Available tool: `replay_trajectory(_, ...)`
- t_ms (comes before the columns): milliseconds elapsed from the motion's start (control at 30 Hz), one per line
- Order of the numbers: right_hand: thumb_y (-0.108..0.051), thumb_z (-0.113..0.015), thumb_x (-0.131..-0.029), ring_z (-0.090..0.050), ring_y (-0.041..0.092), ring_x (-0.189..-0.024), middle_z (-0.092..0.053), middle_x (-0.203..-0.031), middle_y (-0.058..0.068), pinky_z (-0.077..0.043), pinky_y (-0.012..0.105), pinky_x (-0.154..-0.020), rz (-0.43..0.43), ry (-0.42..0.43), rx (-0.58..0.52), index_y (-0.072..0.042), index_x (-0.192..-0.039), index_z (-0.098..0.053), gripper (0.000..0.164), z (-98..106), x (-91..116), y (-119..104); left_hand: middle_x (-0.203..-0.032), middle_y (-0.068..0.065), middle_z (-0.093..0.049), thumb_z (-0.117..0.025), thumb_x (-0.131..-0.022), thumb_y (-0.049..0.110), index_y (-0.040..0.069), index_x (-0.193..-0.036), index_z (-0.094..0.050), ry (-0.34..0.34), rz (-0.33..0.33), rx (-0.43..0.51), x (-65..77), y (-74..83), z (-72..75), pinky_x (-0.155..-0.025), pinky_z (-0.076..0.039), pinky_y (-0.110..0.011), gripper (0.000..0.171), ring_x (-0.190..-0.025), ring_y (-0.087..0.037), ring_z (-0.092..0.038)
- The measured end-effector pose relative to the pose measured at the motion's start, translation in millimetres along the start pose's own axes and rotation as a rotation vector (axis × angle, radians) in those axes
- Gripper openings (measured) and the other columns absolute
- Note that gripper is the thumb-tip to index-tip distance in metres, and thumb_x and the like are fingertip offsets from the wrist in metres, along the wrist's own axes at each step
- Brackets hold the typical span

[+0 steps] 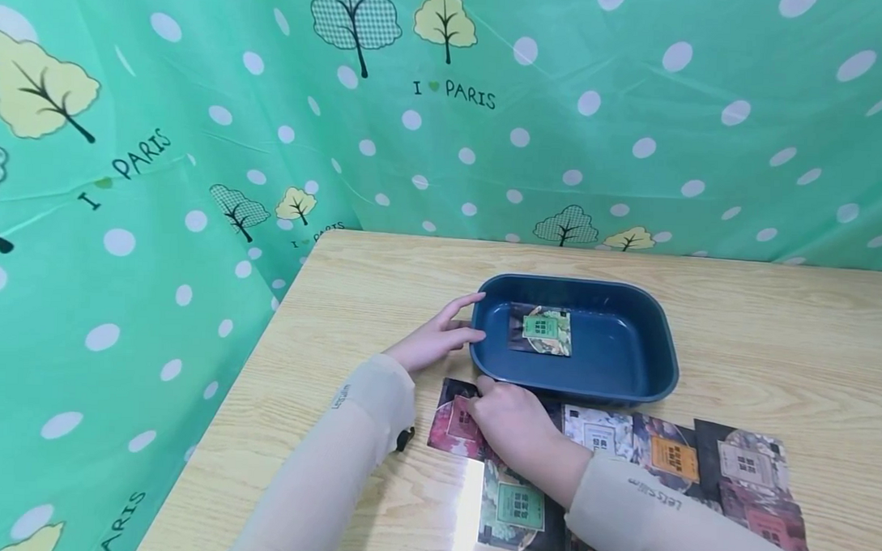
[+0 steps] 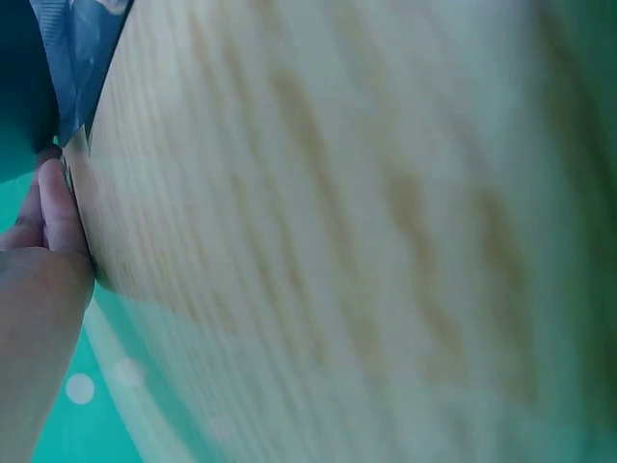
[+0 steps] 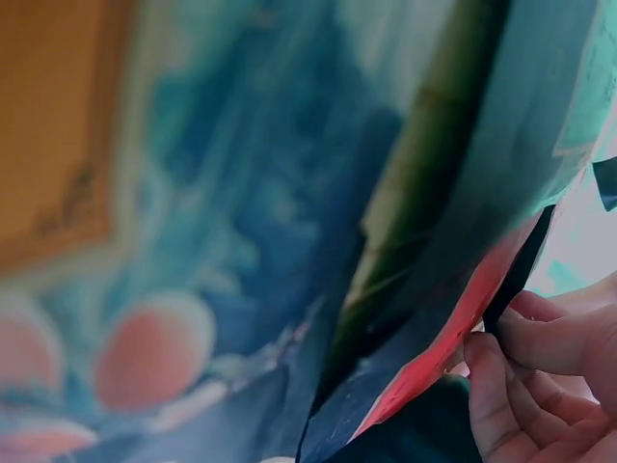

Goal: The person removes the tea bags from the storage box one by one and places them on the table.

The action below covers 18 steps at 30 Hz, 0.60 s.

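Observation:
A dark blue rectangular basin (image 1: 603, 378) stands on the table, with a green-labelled sachet (image 1: 541, 329) lying flat inside at its left end. My left hand (image 1: 439, 335) touches the basin's left side with its fingers extended. Just in front of the basin, my right hand (image 1: 516, 420) pinches the edge of a red-labelled sachet (image 1: 459, 428), the leftmost on the table. The pinching fingertips show in the right wrist view, beside the dark and red edge of a sachet (image 3: 424, 362).
More sachets lie in overlapping rows: a green-labelled one (image 1: 518, 505), a white one (image 1: 598, 431), an orange-labelled one (image 1: 674, 458) and a grey-labelled one (image 1: 751, 463). My right forearm covers part of them. A green patterned cloth (image 1: 445, 162) hangs behind and left of the wooden table (image 1: 397, 266).

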State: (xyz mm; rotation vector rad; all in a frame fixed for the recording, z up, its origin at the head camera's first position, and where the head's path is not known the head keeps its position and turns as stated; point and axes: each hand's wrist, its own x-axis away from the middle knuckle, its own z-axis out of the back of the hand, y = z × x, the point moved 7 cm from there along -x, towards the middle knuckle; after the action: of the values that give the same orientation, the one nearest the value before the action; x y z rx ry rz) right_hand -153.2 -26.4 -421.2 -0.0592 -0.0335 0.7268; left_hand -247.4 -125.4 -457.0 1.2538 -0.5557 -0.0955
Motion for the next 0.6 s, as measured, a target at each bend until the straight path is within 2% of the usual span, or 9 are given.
replay_trajectory(133, -0.014, -0.081, -0.082, -0.070, 0.020, -0.080, -0.071, -0.100, 0.009, -0.061, 0.034, -0.076, 0.004, -0.013, 0.071, -0.017, -0.110, -0.078, 0.028, -1, 0, -1, -0.150, -0.007, -0.047, -0.061, -0.097, 0.035, 0.053, -0.146, -0.033, -0.003, -0.003, 0.000, 0.1, 0.1, -0.2, -0.118, -0.026, -0.057, 0.060, -0.141, -0.028, -0.042)
replay_trajectory(300, -0.021, -0.082, -0.082, -0.066, 0.021, -0.068, -0.070, -0.095, 0.010, -0.061, 0.033, -0.066, 0.015, -0.039, 0.203, -0.018, -0.109, -0.078, 0.028, 0, 3, -6, -0.149, -0.005, -0.048, -0.062, -0.096, 0.034, 0.052, -0.146, -0.033, 0.000, -0.011, 0.004, -0.6, 0.2, -0.4, -0.118, -0.026, -0.057, 0.061, -0.141, -0.025, -0.042)
replay_trajectory(400, -0.022, -0.080, -0.084, -0.063, 0.020, -0.063, -0.067, -0.092, 0.010, -0.060, 0.032, -0.061, 0.020, -0.039, 0.237, -0.017, -0.110, -0.077, 0.027, 1, 5, -9, -0.150, -0.005, -0.048, -0.062, -0.096, 0.034, 0.052, -0.146, -0.034, 0.006, -0.011, 0.002, -0.8, -0.1, -0.1, -0.118, -0.026, -0.058, 0.060, -0.141, -0.025, -0.042)
replay_trajectory(600, -0.024, -0.078, -0.086, -0.055, 0.019, -0.060, -0.060, -0.098, 0.009, -0.057, 0.028, -0.058, 0.049, -0.009, 0.307, -0.015, -0.104, -0.078, 0.020, 3, 7, -12, -0.149, -0.004, -0.049, -0.061, -0.097, 0.034, 0.053, -0.146, -0.034, 0.002, 0.002, 0.016, 0.2, -0.8, -0.8, -0.118, -0.024, -0.059, 0.059, -0.140, -0.030, -0.042)
